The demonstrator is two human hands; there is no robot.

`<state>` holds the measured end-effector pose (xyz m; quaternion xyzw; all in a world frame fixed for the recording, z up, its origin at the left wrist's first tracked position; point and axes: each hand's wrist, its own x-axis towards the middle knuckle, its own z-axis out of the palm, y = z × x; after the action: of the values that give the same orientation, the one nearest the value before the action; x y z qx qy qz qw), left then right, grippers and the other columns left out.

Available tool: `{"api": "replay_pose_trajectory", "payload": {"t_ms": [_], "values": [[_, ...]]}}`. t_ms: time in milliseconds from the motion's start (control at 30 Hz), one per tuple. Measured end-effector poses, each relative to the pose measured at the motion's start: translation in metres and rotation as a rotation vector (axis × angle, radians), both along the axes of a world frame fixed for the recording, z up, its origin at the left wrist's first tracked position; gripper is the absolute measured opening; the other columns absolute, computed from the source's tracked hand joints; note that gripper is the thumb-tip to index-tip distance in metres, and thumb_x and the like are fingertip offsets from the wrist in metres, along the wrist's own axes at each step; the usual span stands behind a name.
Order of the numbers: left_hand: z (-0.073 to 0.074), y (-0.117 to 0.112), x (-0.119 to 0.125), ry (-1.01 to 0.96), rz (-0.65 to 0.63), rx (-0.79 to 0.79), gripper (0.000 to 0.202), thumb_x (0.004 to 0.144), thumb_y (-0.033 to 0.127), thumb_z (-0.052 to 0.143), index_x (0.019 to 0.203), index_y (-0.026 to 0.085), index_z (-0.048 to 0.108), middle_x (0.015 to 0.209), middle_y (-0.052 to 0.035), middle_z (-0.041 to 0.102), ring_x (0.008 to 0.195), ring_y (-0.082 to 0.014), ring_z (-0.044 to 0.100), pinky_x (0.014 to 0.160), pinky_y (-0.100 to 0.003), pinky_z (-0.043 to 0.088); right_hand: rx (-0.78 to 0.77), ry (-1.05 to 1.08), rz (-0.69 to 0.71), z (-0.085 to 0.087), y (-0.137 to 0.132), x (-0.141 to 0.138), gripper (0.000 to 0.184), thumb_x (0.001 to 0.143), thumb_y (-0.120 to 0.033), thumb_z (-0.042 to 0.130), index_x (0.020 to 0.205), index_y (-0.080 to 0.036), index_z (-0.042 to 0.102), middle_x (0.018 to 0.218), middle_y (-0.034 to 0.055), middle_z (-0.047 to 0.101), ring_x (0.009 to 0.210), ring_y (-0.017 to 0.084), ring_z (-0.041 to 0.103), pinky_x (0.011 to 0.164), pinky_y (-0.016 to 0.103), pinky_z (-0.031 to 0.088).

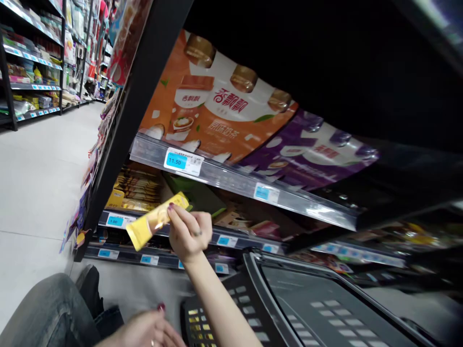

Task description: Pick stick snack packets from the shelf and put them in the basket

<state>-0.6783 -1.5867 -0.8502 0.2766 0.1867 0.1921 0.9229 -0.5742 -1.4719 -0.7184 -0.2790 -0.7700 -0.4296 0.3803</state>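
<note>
My right hand (188,233) is raised in front of the lower shelves. Its fingertips pinch a long yellow sachet (154,224), which slants down to the left. My left hand (148,331) hangs low at the bottom edge, just left of a dark grey shopping basket (325,299). Its fingers are loosely spread and nothing shows in them. Yellow packets (197,322) show through the basket's side slots.
Black store shelving (144,86) leans across the view. It carries orange (213,111) and purple (307,149) drink multipacks, an 11.50 price tag (183,161) and boxes of sachets (139,188). My jeans-clad knee (47,313) is at bottom left. The aisle floor (39,164) runs left toward more shelves.
</note>
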Motion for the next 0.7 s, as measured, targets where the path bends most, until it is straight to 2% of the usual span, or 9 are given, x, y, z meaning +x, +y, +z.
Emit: {"api": "replay_pose_trajectory", "payload": {"t_ms": [33,100,167,233,333,400,500,600,700], "values": [[0.005,0.005,-0.007,-0.026,0.018,-0.011,0.06,0.083,0.06,0.032,0.077,0.01,0.065,0.068,-0.0068,0.063,0.056,-0.0123,0.058,0.054,-0.026,0.045,0.002,0.019,0.067,-0.002,-0.014,0.002,0.049,0.077,-0.003,0.055,0.123,-0.022,0.052,0.093,0.0087,0.07,0.067,0.019,0.06,0.057,0.032,0.047],[0.016,0.01,-0.025,-0.173,0.065,-0.067,0.072,0.076,0.07,0.029,0.084,0.009,0.066,0.069,-0.0093,0.065,0.052,-0.0146,0.059,0.046,-0.024,0.041,-0.122,0.027,0.132,-0.007,-0.047,0.006,0.059,0.077,-0.002,0.054,0.132,-0.022,0.043,0.1,0.0092,0.068,0.074,0.019,0.063,0.059,0.029,0.051],[0.028,0.011,-0.042,-0.272,-0.048,-0.08,0.08,0.07,0.076,0.031,0.094,0.008,0.065,0.076,-0.0124,0.067,0.058,-0.0191,0.062,0.044,-0.025,0.042,-0.308,0.048,0.165,-0.014,-0.08,0.009,0.058,0.079,-0.004,0.054,0.133,-0.022,0.042,0.103,0.0081,0.068,0.082,0.019,0.065,0.065,0.029,0.055],[0.037,0.006,-0.051,-0.305,-0.141,-0.066,0.076,0.067,0.073,0.043,0.098,0.006,0.064,0.073,-0.0122,0.066,0.06,-0.0188,0.062,0.042,-0.022,0.039,-0.473,0.064,0.196,-0.023,-0.109,0.013,0.055,0.08,-0.006,0.054,0.132,-0.023,0.043,0.102,0.0069,0.068,0.086,0.02,0.065,0.068,0.028,0.056],[0.043,-0.007,-0.049,-0.349,-0.152,-0.058,0.055,0.064,0.059,0.062,0.08,0.006,0.066,0.041,0.0007,0.049,0.035,-0.0091,0.042,0.033,-0.019,0.024,-0.614,0.175,0.18,-0.035,-0.141,0.022,0.052,0.077,-0.002,0.057,0.124,-0.024,0.052,0.108,0.0072,0.064,0.091,0.02,0.064,0.073,0.027,0.056],[0.042,-0.017,-0.039,-0.371,-0.15,-0.077,0.044,0.065,0.054,0.065,0.068,0.009,0.064,0.033,0.0081,0.032,0.026,-0.0042,0.022,0.031,-0.02,0.013,-0.652,0.423,0.146,-0.041,-0.154,0.027,0.046,0.075,-0.001,0.056,0.115,-0.024,0.059,0.114,0.0085,0.06,0.095,0.021,0.062,0.074,0.028,0.056],[0.036,-0.029,-0.023,-0.361,-0.193,-0.073,0.041,0.07,0.053,0.06,0.065,0.013,0.058,0.034,0.0098,0.028,0.026,-0.0028,0.015,0.032,-0.02,0.007,-0.821,1.016,0.147,-0.046,-0.164,0.032,0.029,0.082,-0.014,0.053,0.11,-0.024,0.056,0.113,0.0101,0.057,0.085,0.019,0.064,0.064,0.028,0.057],[0.028,-0.035,-0.009,-0.149,-0.17,0.041,0.038,0.07,0.054,0.058,0.071,0.017,0.051,0.037,0.0111,0.029,0.027,-0.0042,0.018,0.032,-0.02,0.012,-1.261,1.414,0.239,-0.051,-0.169,0.035,0.031,0.08,-0.037,0.059,0.105,-0.021,0.05,0.089,0.0058,0.062,0.063,0.015,0.062,0.053,0.025,0.054],[0.022,-0.038,0.001,0.379,0.03,0.503,0.028,0.067,0.042,0.064,0.07,0.019,0.048,0.047,0.0084,0.038,0.041,-0.0079,0.036,0.041,-0.02,0.027,-1.485,1.563,0.243,-0.057,-0.172,0.041,0.047,0.07,-0.045,0.068,0.105,-0.019,0.05,0.076,0.0015,0.061,0.061,0.016,0.063,0.06,0.029,0.053]]}}
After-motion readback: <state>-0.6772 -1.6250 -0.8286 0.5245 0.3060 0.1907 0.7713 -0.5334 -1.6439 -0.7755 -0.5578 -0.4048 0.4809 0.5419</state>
